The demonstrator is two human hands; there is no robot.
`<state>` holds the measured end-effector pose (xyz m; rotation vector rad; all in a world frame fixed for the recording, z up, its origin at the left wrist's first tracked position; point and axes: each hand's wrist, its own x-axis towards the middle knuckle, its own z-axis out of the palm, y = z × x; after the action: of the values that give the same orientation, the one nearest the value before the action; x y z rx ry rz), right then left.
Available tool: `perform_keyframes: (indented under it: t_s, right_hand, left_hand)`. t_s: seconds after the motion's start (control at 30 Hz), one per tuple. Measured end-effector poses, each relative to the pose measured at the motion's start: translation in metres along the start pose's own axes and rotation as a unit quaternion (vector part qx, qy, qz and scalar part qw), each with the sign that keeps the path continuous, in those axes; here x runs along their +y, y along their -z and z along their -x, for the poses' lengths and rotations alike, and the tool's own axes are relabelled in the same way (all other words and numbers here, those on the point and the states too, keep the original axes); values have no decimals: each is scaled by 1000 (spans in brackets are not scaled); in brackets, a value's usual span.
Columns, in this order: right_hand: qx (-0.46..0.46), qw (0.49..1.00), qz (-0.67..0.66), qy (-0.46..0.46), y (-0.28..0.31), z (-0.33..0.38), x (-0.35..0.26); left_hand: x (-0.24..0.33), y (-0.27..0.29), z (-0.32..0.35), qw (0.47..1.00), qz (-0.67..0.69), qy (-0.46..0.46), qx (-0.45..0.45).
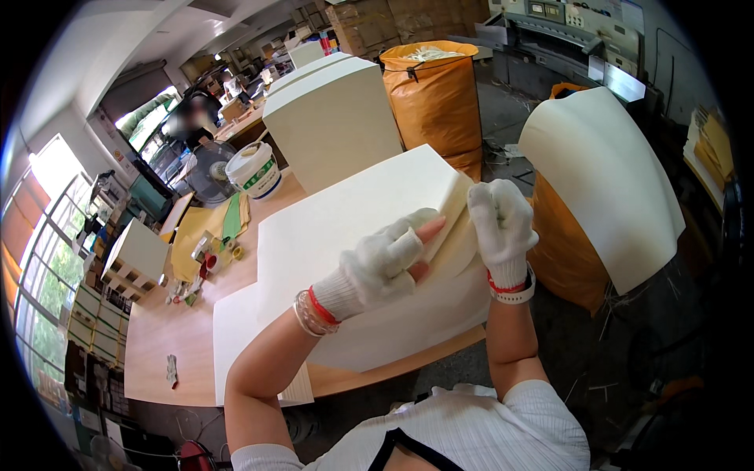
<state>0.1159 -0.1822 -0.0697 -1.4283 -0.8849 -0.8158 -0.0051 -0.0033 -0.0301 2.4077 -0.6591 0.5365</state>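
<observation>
A thick stack of large cream paper sheets [338, 228] lies on the wooden table [169, 345]. My left hand [385, 263], in a white knit glove with bare fingertips, presses on the lifted right corner of the top sheets. My right hand [501, 224], also gloved, pinches that bent-up corner [459, 208] from the right side. A curled sheet [605, 180] hangs over an orange bag at the right.
Two taller paper stacks [330, 118] stand at the back of the table, beside a white bucket [254, 169] and a small fan [206, 171]. An orange sack of paper trimmings [433, 94] stands behind. A person [188, 118] sits far left. Another low paper stack [236, 330] lies nearer me.
</observation>
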Motion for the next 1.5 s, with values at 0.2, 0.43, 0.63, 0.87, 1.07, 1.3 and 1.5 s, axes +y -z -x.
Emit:
perform_keyframes:
  t_s: [0.2,0.43,0.63,0.87,1.07,1.3,1.5]
  right_hand:
    - [19,1000,2,-23,-3,0,-1]
    - [36,999,-4,12,-4,2,3]
    - [10,1000,2,-16,-2,2,-1]
    - [24,999,0,-43,-3,4,4]
    - [44,999,-24,17,-5,3,3]
    - [29,998,0,-48,-3,2,0]
    - [26,1000,3,16,-2,3,0]
  left_hand:
    - [10,5,-6,999,10,21,-46]
    - [5,1,-3,999,22,39,-20]
    - [-4,0,-1,999,-33,-15,-25]
    - [1,-1,-2,999,11,18,-34]
    - [-1,-3,-3,999,-19,-28,0]
    - [4,3,-6,998,-13,1,-60]
    - [4,-2,-5,1000,2,18,-26]
